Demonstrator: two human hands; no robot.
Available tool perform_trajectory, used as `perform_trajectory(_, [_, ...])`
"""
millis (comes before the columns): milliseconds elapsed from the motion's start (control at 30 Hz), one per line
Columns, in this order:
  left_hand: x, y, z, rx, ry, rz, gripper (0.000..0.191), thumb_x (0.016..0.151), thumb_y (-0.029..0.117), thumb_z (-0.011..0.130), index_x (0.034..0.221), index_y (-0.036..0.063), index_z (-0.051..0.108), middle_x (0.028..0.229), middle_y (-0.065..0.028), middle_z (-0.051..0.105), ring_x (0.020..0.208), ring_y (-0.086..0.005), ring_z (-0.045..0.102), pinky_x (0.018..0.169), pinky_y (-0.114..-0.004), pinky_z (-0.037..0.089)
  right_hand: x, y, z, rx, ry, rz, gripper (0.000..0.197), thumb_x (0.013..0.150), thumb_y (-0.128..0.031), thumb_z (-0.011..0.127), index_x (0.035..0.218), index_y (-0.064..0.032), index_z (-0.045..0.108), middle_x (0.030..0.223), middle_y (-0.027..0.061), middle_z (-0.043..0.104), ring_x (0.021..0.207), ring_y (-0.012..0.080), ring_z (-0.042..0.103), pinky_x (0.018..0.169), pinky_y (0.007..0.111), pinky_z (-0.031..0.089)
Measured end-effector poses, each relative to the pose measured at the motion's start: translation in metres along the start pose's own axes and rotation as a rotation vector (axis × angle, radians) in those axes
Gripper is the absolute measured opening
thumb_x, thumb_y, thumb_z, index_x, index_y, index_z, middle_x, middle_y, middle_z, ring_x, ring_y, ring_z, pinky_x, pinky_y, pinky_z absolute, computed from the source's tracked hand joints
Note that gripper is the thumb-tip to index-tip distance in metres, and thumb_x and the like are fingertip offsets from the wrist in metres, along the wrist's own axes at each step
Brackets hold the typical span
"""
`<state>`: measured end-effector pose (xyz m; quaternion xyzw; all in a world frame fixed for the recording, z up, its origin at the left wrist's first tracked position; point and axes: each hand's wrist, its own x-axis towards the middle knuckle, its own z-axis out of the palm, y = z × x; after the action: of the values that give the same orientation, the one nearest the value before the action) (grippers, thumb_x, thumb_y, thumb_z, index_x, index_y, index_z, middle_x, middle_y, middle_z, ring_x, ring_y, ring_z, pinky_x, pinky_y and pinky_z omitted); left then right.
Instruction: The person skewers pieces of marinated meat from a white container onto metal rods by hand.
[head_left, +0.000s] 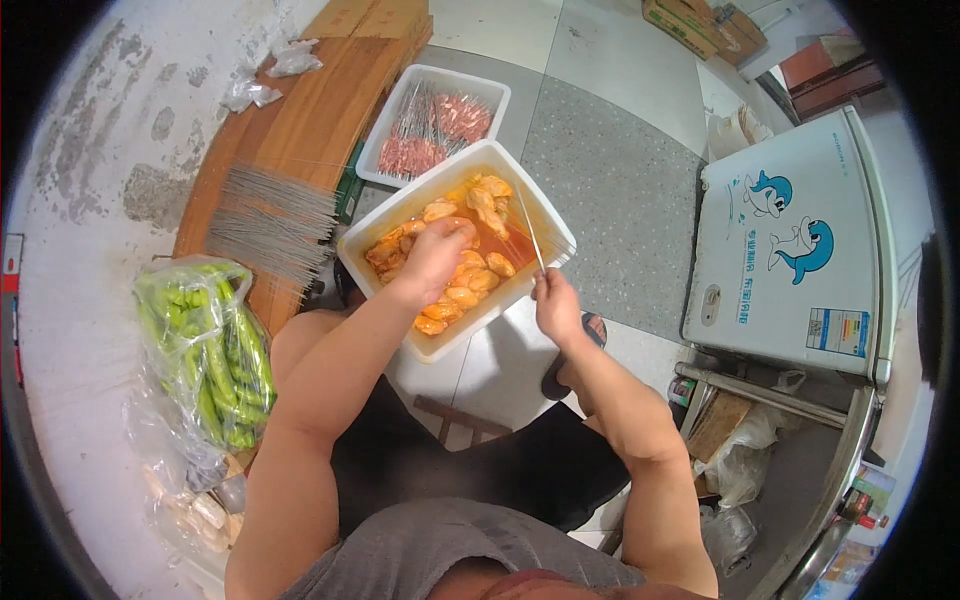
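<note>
A white plastic tub (457, 341) holds marinated meat pieces (469, 281) in orange-red liquid. My left hand (437, 259) is inside it with the fingers curled on a piece of the meat. Over the tub's right edge, my right hand (555, 296) grips thin metal skewers (531, 229) that point up and away over the liquid; exactly how many is unclear. Behind the tub stands a second white tub (367, 161) with skewered pink meat (461, 118). Many bare metal skewers (274, 221) lie in a pile on the wooden surface to the left.
The brown wooden surface (274, 142) bears crumpled plastic bags (295, 58). Long green peppers (217, 352) fill a clear bag at the left. A white chest freezer (787, 247) stands at the right, above a metal-framed rack (765, 397). Cardboard boxes (686, 26) are at the far back.
</note>
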<state>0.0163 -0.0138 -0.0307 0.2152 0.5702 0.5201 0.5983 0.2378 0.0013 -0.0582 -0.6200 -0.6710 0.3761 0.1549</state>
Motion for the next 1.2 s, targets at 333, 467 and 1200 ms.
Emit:
perform_trajectory(333, [-0.022,0.002,0.017,0.261,-0.241,-0.03,0.028,0.091,0.021,0.059,0.108,-0.0012,0.06,0.098,-0.0056,0.063,0.087,-0.0111,0.055,0.074,-0.026,0.045,0.103,0.0,0.018,-0.531,-0.082,-0.105,0.032,0.096,-0.027,0.036,0.115,-0.0096,0.054,0.093,0.0242,0.065,0.089,0.0407,0.063,0.08,0.05,0.049])
perform_trajectory(467, [-0.027,0.009,0.015,0.288,-0.27,0.01,0.03,0.091,0.022,0.058,0.107,-0.0034,0.06,0.094,-0.0065,0.063,0.083,-0.0111,0.056,0.073,-0.027,0.046,0.134,0.007,0.03,-0.51,0.001,-0.102,0.028,0.094,-0.026,0.041,0.108,-0.0098,0.057,0.094,0.0237,0.065,0.089,0.0407,0.062,0.077,0.05,0.049])
perform_trajectory(1200, [-0.017,0.016,0.001,0.4,-0.209,0.019,0.031,0.091,0.021,0.057,0.108,-0.0046,0.061,0.1,-0.0139,0.066,0.093,-0.0192,0.061,0.082,-0.032,0.047,-0.109,-0.126,-0.099,1.212,-0.328,-0.117,0.017,0.084,-0.017,0.061,0.087,-0.0067,0.049,0.065,0.0027,0.049,0.048,0.013,0.043,0.041,0.028,0.034])
